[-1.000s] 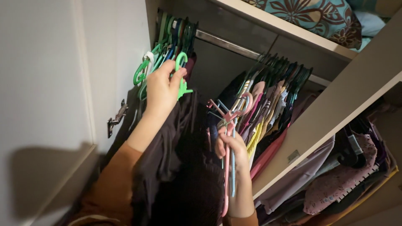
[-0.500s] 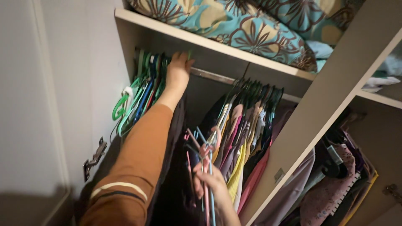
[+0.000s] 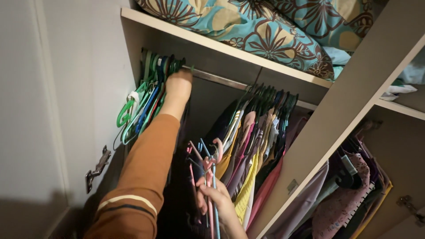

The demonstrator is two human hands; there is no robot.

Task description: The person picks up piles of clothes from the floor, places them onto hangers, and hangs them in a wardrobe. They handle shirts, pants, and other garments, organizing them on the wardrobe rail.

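Up at the metal rail point(image 3: 221, 80) of the wardrobe, left hand point(image 3: 178, 86) raised with its fingers closed around the rail, right beside a bunch of empty green and blue hangers point(image 3: 144, 99) crowded to its left. Orange sleeve point(image 3: 139, 177) with a pale stripe running down from that hand toward the camera. Lower and to the right, right hand point(image 3: 216, 199) clamped on a bundle of pink and light-blue hangers point(image 3: 208, 166), hooks pointing up and splayed apart. Hands well apart, one high, one low. Just right of the lower hand, hanging clothes point(image 3: 254, 150) in yellow, pink and dark tones packed tight along the rail. Above both hands, a shelf point(image 3: 212, 44) carrying a blue floral pillow point(image 3: 265, 31). Far right of the hands, past a slanting divider panel point(image 3: 341, 124), more garments point(image 3: 349, 199) in the next compartment. Left of the raised arm, a metal hinge point(image 3: 97, 168) on the wardrobe side wall.
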